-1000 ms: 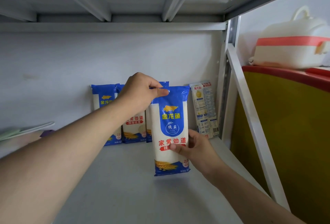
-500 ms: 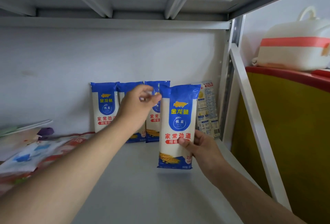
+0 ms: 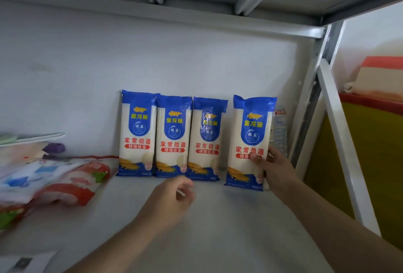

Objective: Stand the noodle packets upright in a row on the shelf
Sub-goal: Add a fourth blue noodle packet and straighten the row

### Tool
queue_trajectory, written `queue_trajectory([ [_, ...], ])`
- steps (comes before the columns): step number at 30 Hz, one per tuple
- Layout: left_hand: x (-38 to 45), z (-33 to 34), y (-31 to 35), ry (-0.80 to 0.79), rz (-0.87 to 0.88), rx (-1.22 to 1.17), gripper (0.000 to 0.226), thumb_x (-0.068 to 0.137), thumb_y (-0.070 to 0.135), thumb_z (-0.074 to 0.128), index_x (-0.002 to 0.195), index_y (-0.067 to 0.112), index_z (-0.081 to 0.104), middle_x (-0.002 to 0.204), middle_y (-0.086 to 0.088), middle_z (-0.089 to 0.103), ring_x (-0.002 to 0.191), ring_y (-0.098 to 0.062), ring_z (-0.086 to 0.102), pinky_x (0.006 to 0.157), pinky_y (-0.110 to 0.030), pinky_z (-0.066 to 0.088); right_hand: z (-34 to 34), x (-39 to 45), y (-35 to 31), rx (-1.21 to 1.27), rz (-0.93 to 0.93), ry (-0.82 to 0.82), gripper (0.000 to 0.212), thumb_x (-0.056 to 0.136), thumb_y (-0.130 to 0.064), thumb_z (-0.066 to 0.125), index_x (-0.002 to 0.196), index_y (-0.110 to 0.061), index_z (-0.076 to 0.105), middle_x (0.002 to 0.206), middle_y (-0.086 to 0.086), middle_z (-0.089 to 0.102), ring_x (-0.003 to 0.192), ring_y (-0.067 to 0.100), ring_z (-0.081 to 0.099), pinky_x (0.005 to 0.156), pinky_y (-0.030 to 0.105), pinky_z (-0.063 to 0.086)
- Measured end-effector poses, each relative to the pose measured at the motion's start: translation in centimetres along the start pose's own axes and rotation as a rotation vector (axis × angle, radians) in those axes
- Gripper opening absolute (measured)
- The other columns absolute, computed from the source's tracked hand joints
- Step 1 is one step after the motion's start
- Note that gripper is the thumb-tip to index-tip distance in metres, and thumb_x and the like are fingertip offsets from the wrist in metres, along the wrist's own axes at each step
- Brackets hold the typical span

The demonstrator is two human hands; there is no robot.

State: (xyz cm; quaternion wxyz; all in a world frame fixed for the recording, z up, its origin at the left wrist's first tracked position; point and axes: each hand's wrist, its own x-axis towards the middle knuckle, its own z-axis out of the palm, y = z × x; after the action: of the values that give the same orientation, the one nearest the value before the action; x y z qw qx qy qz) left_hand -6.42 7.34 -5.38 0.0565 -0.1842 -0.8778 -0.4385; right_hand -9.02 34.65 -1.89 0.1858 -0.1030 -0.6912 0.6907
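Right grip (image 3: pixel 275 169) pinches fourth packet (image 3: pixel 250 139) upright near shelf post (image 3: pixel 305 107); left grip (image 3: pixel 172 196) loose, empty.

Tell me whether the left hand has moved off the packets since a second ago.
Yes. The left hand has dropped from the packet tops to below the row of noodle packets.

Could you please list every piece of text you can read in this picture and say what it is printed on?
"金龙鱼": brand on all four blue and white noodle packets, e.g. the leftmost packet.
"低盐": blue badge, same packets.
"家常劲道": red line below.
"精细挂面": red banner; on the packet in the right hand, part covered.
"2.0": bottom corner.
Fifth packet, red bag: too blurred.
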Motion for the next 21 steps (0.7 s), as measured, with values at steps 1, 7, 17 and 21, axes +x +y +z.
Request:
queue_trajectory([
  [1,0.1,-0.1,-0.2,0.005,0.002,0.001,0.017,0.096,0.029,0.061,0.113,0.030,0.062,0.102,0.014,0.062,0.088,0.001,0.062,0.068,-0.010,0.049,0.1,0.6,0.0,-0.019,-0.002,0.004,0.033,0.086,-0.022,0.076,0.118,-0.024,0.065,0.117,0.001,0.075,0.105,0.026,0.072,0.091,0.057,0.059],
  [7,0.3,0.2,-0.9,-0.039,-0.035,0.004,0.019,0.097,0.021,0.059,0.108,0.036,0.062,0.099,0.017,0.063,0.088,-0.001,0.063,0.073,-0.014,0.053,1.6,3.2,0.7,-0.110,-0.019,-0.001,0.031,0.094,-0.018,0.070,0.124,-0.019,0.064,0.115,0.001,0.075,0.100,0.025,0.073,0.088,0.057,0.060],
  [17,0.5,0.5,-1.6,-0.072,-0.020,0.029,0.023,0.097,0.022,0.058,0.102,0.044,0.058,0.099,0.022,0.062,0.088,0.001,0.063,0.070,-0.006,0.049,3.1,5.2,2.3,-0.132,-0.030,0.056,0.026,0.099,-0.018,0.065,0.124,-0.013,0.063,0.109,0.000,0.073,0.080,0.015,0.067,0.078,0.051,0.063],
  [21,0.6,1.1,-1.5,-0.085,-0.008,0.048,0.024,0.097,0.020,0.058,0.105,0.043,0.058,0.100,0.023,0.062,0.088,0.001,0.063,0.069,-0.004,0.048,3.7,5.0,3.1,-0.134,-0.020,0.130,0.036,0.098,-0.020,0.065,0.133,-0.009,0.060,0.130,0.008,0.068,0.106,0.022,0.065,0.082,0.036,0.058],
])
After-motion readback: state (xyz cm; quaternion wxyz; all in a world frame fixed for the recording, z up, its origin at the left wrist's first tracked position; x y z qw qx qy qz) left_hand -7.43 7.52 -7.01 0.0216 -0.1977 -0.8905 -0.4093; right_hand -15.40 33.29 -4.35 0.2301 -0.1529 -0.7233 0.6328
